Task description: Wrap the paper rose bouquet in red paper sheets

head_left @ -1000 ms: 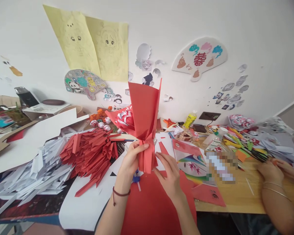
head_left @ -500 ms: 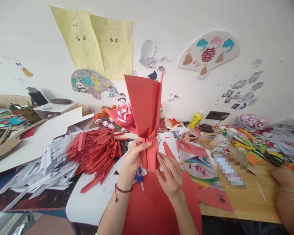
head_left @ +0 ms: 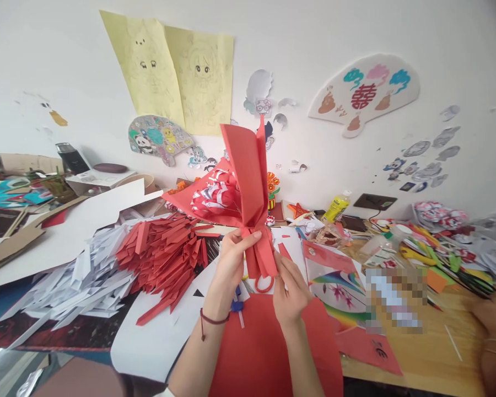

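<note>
A bouquet wrapped in red paper (head_left: 248, 171) stands nearly upright before me, with red-and-white folded paper flowers (head_left: 217, 193) showing at its left side. My left hand (head_left: 233, 253) is closed around the gathered neck of the wrap, thumb across the front. My right hand (head_left: 291, 286) touches the lower right edge of the paper, its fingers close together there. Below the wrap's end shows a red ring-shaped handle (head_left: 264, 283). A blue tool (head_left: 237, 300), perhaps a glue gun, lies behind my left wrist. Under my forearms spreads a red paper sheet (head_left: 248, 353).
Heaps of white paper strips (head_left: 78, 281) and red paper strips (head_left: 161, 253) lie to the left. A yellow bottle (head_left: 338, 207) stands at the back, and a rainbow-patterned bag (head_left: 339, 286) lies at the right. Another person's hand (head_left: 494, 314) is at the far right.
The bouquet has turned and tilted, so more of the flowers shows on its left. My right hand has shifted slightly along the wrap's lower edge. The view has swung a little left.
</note>
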`<state>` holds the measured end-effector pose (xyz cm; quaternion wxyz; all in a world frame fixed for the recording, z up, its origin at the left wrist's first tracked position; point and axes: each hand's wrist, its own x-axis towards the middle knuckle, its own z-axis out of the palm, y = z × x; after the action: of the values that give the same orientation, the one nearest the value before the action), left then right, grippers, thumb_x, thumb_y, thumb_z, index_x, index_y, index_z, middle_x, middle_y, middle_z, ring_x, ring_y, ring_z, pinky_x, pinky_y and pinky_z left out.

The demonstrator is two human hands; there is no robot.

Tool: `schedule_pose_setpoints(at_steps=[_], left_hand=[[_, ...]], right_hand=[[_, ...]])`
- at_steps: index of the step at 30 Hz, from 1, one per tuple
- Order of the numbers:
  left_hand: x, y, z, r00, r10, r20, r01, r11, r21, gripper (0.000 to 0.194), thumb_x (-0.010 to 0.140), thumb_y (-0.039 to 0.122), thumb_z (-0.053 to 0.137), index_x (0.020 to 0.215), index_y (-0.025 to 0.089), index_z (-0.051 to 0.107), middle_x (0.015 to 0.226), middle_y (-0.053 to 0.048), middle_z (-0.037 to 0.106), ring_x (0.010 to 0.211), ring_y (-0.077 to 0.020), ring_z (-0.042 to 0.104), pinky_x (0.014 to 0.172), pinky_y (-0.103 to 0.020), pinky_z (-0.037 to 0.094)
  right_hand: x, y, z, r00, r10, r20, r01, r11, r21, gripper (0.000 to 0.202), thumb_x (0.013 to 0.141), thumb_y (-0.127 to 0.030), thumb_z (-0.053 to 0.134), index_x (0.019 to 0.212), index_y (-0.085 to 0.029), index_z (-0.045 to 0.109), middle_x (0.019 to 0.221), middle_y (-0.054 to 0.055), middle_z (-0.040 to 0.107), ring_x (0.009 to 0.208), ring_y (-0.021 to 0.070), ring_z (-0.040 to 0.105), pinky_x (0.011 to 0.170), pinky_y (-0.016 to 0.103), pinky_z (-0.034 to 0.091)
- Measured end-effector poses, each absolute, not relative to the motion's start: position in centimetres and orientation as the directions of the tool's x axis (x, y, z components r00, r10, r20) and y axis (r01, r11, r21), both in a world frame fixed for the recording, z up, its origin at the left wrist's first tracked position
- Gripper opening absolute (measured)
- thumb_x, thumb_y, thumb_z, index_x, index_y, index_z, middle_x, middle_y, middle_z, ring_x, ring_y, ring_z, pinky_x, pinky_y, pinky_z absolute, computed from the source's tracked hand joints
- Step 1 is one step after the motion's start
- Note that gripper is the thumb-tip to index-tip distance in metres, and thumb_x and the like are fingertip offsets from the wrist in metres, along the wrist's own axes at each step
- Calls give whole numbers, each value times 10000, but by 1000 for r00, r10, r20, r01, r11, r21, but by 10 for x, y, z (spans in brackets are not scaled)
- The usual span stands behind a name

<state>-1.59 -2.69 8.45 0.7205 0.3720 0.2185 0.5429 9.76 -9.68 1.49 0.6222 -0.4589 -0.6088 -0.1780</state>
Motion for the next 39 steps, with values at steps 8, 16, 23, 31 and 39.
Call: schedule_pose_setpoints(at_steps=[8, 16, 23, 31, 39], left_hand=[[-18, -26, 73, 193, 978, 74, -424, 15, 906, 252, 679, 295, 789, 854, 137, 703, 817, -33, 710, 713, -157, 639, 694, -263, 507], [-11, -35, 64, 160, 970, 181, -105, -165, 981, 253, 715, 322, 717, 870, 124, 691, 804, -22, 697, 719, -165, 601, 647, -243, 460], [-14, -37, 53, 141, 932, 334, 296, -362, 884, 122, 740, 247, 659, 828, 162, 648, 775, -7, 648, 755, -177, 552, 700, -274, 401], [-12, -61, 52, 272, 878, 394, 544, -478, 690, 153, 767, 137, 568, 905, 201, 573, 891, -31, 644, 900, -235, 528, 784, -347, 368], [-40, -59, 70, 455, 804, 383, 220, -518, 827, 250, 921, 353, 529, 1100, 237, 659, 1105, -52, 695, 1005, -229, 573, 900, -345, 406]], right_hand=[[121, -100, 21, 284, 844, 455, 357, 348, -867, 418, 912, -283, 581, 1327, -238, 555, 1306, 101, 619, 1161, 252, 615, 1004, 468, 505], [101, -90, 45, 374, 880, 294, 184, 240, -953, 429, 838, -405, 659, 1214, -199, 635, 1187, 114, 682, 1081, 275, 657, 965, 434, 524], [91, -88, 50, 398, 890, 222, 113, 192, -975, 360, 801, -434, 681, 1061, -184, 666, 1022, 90, 705, 953, 233, 668, 821, 346, 561], [94, -78, 38, 429, 886, 175, -8, 197, -980, 343, 747, -436, 735, 965, -179, 668, 975, 88, 708, 917, 232, 667, 781, 336, 554], [109, -83, 36, 376, 909, 178, -22, 201, -979, 345, 727, -427, 757, 968, -186, 709, 995, 104, 727, 953, 262, 677, 819, 375, 547]])
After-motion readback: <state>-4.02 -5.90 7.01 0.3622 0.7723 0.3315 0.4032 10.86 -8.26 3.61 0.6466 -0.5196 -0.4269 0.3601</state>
